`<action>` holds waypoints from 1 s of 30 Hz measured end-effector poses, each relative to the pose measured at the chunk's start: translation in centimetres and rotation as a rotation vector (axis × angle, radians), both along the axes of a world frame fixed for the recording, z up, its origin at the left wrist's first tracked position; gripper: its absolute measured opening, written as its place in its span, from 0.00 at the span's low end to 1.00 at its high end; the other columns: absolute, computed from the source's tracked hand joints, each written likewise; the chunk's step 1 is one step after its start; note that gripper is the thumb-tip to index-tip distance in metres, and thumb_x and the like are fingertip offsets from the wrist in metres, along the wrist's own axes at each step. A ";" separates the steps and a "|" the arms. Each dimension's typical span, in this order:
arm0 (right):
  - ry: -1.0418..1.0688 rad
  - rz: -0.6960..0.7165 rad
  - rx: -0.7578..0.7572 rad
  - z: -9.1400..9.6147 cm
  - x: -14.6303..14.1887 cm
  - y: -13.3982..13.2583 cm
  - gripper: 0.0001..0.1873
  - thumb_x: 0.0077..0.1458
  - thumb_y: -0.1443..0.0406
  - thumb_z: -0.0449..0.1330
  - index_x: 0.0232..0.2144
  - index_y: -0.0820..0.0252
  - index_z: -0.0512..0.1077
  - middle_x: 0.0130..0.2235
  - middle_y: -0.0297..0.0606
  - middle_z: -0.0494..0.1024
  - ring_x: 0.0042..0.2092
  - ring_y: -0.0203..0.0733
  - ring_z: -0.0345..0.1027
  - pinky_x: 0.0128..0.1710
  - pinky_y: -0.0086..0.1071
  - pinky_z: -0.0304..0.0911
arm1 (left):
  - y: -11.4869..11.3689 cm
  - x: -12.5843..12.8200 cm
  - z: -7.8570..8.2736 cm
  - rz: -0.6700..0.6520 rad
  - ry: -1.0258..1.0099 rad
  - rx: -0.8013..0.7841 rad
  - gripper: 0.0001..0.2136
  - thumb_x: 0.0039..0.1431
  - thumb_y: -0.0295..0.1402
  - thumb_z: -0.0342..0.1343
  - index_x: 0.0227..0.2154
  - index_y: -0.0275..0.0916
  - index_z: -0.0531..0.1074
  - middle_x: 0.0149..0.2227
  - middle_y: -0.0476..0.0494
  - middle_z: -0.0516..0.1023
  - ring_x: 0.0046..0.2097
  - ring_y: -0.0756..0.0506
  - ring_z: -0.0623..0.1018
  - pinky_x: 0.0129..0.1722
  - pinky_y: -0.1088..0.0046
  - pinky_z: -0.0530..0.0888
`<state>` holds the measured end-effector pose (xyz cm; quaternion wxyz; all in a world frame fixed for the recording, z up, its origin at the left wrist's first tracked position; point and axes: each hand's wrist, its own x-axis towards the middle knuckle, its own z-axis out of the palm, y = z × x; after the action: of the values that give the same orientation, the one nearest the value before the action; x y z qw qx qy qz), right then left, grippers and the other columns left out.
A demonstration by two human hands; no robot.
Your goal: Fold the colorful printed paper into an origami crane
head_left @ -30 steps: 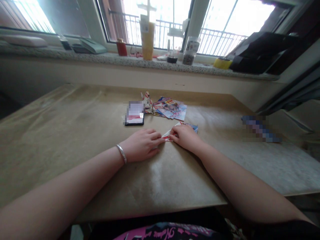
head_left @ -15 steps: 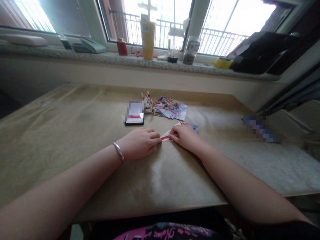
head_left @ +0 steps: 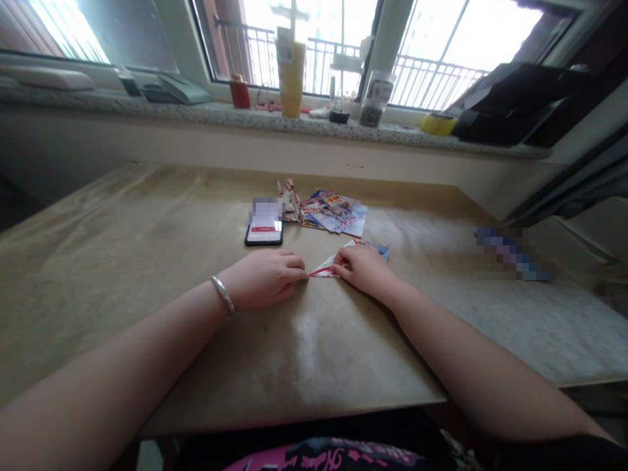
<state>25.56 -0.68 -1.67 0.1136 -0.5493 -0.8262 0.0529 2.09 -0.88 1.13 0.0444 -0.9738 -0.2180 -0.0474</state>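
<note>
A folded sheet of printed paper (head_left: 324, 267), white with red print and a blue patch at its right end, lies on the table in front of me. Its left side narrows to a thin point. My left hand (head_left: 265, 278), with a silver bracelet at the wrist, has its fingers closed at that point. My right hand (head_left: 366, 269) covers the paper's middle, thumb and forefinger pinched on it near a red strip. The part beneath the right palm is hidden. Just beyond the left hand lies a phone (head_left: 265, 232) with its screen lit.
Behind the paper are a stack of printed sheets (head_left: 343, 212) and a crumpled or folded paper piece (head_left: 290, 201). A blurred blue object (head_left: 513, 254) lies far right on the table (head_left: 147, 261). Jars and boxes line the windowsill (head_left: 186, 116).
My left hand has slid slightly left, out to the paper's pointed end, and more of that tip shows. The right hand has stayed in place.
</note>
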 end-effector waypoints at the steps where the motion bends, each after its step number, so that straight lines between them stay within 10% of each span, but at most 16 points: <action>1: 0.004 -0.002 -0.005 0.0 0.0 0.0 0.09 0.54 0.61 0.58 0.29 0.59 0.75 0.34 0.39 0.80 0.37 0.41 0.69 0.37 0.32 0.55 | 0.1 -0.1 -0.2 -0.009 -0.014 -0.003 0.13 0.58 0.27 0.47 0.42 0.39 0.75 0.39 0.43 0.77 0.41 0.46 0.74 0.41 0.71 0.72; 14: 0.086 -0.135 -0.010 0.0 -1.3 -0.2 0.09 0.55 0.60 0.58 0.30 0.58 0.75 0.33 0.38 0.79 0.37 0.42 0.69 0.35 0.32 0.56 | 0.9 0.4 -1.6 -0.038 -0.092 0.063 0.17 0.61 0.31 0.50 0.53 0.39 0.69 0.45 0.41 0.75 0.44 0.44 0.73 0.43 0.68 0.72; 30: -0.113 0.344 0.234 1.0 -0.4 -1.2 0.12 0.58 0.65 0.52 0.37 0.55 0.77 0.37 0.37 0.78 0.42 0.44 0.60 0.46 0.39 0.50 | -0.1 1.0 -1.3 0.032 -0.057 0.077 0.17 0.61 0.31 0.49 0.53 0.38 0.69 0.40 0.40 0.74 0.41 0.44 0.71 0.41 0.67 0.72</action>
<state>25.14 -1.88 -0.70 0.1194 -0.3852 -0.9134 -0.0554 3.06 -0.94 -0.18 0.0765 -0.9659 -0.2329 -0.0827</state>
